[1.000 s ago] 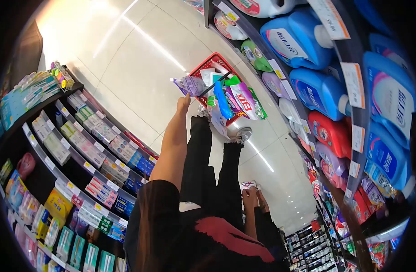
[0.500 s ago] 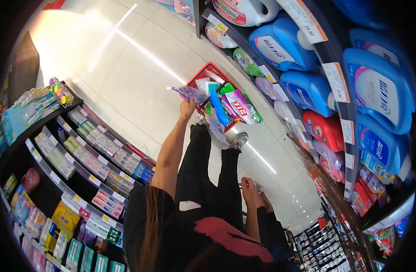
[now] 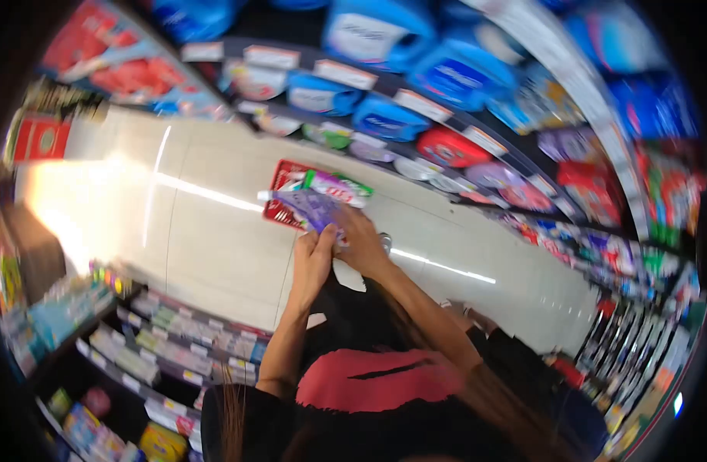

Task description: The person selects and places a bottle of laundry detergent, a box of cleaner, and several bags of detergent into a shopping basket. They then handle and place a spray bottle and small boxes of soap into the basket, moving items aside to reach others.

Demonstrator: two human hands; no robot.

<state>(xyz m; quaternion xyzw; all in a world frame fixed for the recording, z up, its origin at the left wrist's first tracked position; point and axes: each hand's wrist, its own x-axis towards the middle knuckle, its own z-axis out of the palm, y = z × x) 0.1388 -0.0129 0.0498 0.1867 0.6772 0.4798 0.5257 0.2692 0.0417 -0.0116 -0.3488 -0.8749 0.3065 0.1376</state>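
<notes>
A purple pouch with a white spout [image 3: 311, 206] is held up in front of my body, over the red basket [image 3: 279, 179]. My left hand [image 3: 315, 258] is closed on the pouch's lower left edge. On the pouch's right side lies my right hand [image 3: 360, 242], its fingers partly blurred and closed round that edge. Behind the pouch, a green and purple package [image 3: 334, 187] shows in the basket, which stands on the floor.
Shelves with blue bottles [image 3: 388, 117] and a red bottle [image 3: 452, 147] run along the top and right. Shelves of small boxes [image 3: 165, 346] are at the lower left. Another person's dark clothing [image 3: 515, 366] shows at the lower right.
The view has turned. My left hand has raised the pouch from beside the basket toward my body, and my right hand has come up from my side and taken hold of it.
</notes>
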